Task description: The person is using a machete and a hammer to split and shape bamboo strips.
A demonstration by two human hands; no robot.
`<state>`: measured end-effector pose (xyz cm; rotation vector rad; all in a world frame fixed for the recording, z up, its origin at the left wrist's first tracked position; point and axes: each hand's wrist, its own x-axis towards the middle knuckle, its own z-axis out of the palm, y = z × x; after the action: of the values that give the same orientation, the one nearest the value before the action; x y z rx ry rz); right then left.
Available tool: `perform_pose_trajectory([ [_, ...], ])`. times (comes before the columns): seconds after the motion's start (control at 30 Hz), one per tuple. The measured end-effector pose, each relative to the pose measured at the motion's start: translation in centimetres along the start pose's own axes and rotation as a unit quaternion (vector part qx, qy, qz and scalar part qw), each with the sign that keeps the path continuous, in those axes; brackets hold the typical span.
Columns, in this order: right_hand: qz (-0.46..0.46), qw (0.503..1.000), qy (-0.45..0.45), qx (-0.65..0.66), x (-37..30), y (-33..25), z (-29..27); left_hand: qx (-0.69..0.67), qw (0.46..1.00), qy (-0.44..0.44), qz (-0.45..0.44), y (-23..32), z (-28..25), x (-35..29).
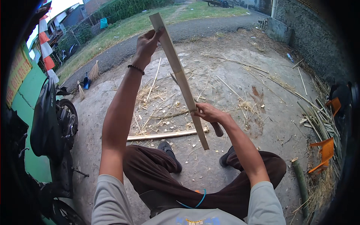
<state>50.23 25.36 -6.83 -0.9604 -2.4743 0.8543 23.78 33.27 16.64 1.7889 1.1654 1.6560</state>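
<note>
A long flat bamboo slat [181,77] slants across the middle in front of me, its upper end leaning left and its lower end pointing down above the ground. Near that upper end, my left hand [147,44] pinches it between thumb and fingers. My right hand [208,112] is closed at the slat's lower part, fingers against its edge. Out from under the same hand sticks the wooden handle of a knife [216,129]. Most of the blade is hidden behind the slat; a dark tip shows on the slat's left side.
Another bamboo piece [168,134] lies on the ground before my feet, among shavings and thin strips. To the right are a bundle of strips [317,122], an orange plastic piece [323,153] and a green bamboo pole [300,182]. A motorcycle [50,123] stands at left.
</note>
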Motion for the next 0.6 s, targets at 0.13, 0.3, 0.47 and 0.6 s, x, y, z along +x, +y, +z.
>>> perform_pose_trajectory([
  [0.13,0.103,0.994,-0.017,-0.023,-0.9,2.4,2.0,0.139,0.981,0.112,-0.075,-3.3,-1.3,-3.2],
  [0.3,0.256,0.952,-0.155,-0.067,-7.0,10.5,8.4,0.222,0.955,0.182,-0.068,-3.2,-1.0,-6.8],
  [0.47,0.435,0.862,-0.248,0.082,-16.4,16.2,14.9,0.178,0.971,0.159,-0.011,-2.0,-0.2,-9.5],
  [0.6,0.392,0.898,-0.199,0.032,-20.2,16.5,19.1,0.126,0.977,0.172,0.011,-2.3,-0.9,-11.9],
])
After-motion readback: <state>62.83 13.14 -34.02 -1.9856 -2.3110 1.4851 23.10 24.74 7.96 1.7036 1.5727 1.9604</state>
